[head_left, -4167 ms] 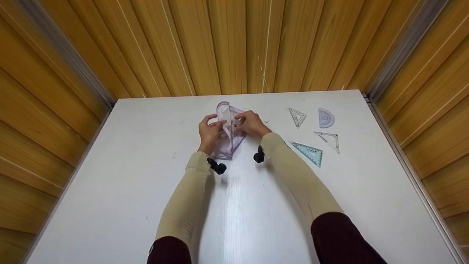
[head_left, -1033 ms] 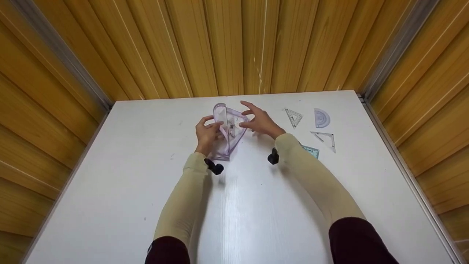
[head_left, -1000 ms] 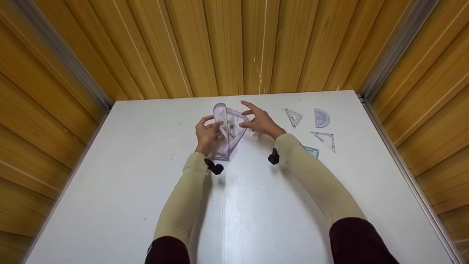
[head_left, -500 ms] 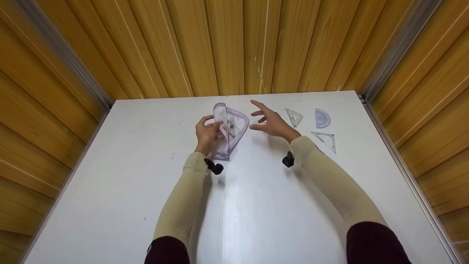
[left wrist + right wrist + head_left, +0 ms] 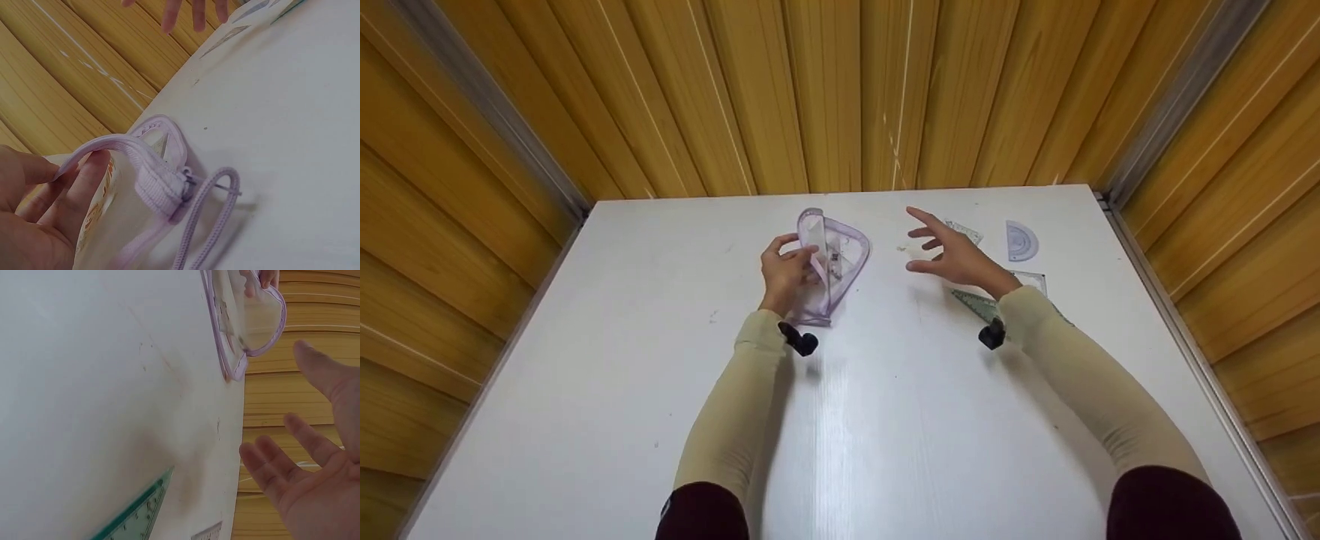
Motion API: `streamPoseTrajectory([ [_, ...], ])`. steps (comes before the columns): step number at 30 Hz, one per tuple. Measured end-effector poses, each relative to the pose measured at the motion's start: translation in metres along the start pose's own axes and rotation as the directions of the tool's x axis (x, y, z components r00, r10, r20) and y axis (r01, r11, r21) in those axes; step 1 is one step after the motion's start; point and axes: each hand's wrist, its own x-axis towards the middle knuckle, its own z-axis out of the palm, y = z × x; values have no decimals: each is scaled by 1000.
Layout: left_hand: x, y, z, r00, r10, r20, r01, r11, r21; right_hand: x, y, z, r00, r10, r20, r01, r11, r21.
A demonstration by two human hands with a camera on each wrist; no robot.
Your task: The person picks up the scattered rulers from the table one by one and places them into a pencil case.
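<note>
I pinch the edge of a clear, lilac-trimmed pouch [image 5: 851, 262] in my left hand [image 5: 785, 271], my right hand [image 5: 956, 255] spread wide.
The pouch is near the far edge of the white surface [image 5: 915, 420], its mouth gaping and a lilac loop [image 5: 235, 183] hanging at its zip end; small dark marks show on it, though I cannot tell whether they are printed or lie inside. My right hand holds nothing, thumb and fingers well apart, to the right of the pouch. Just under that wrist is a green set square [image 5: 979, 306], partly covered; a small clear set square [image 5: 966, 231] peeks out beyond my fingers, and farther right lie a protractor [image 5: 1021, 241] and another clear set square [image 5: 1031, 275].
</note>
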Motion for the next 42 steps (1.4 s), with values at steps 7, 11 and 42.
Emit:
streamPoseTrajectory([
  [7,-6,-14,-2,999,-46,1,45,999,20,-32,25,-10,999,-26,36,26,1000,-7],
  [11,-8,-19,-4,998,-57,-18,57,998,32,-46,35,-16,999,-2,53,2,1000,-10],
  [42,-1,-1,-2,1000,-19,17,18,1000,13,-114,61,-55,988,151,38,-140,967,-215],
])
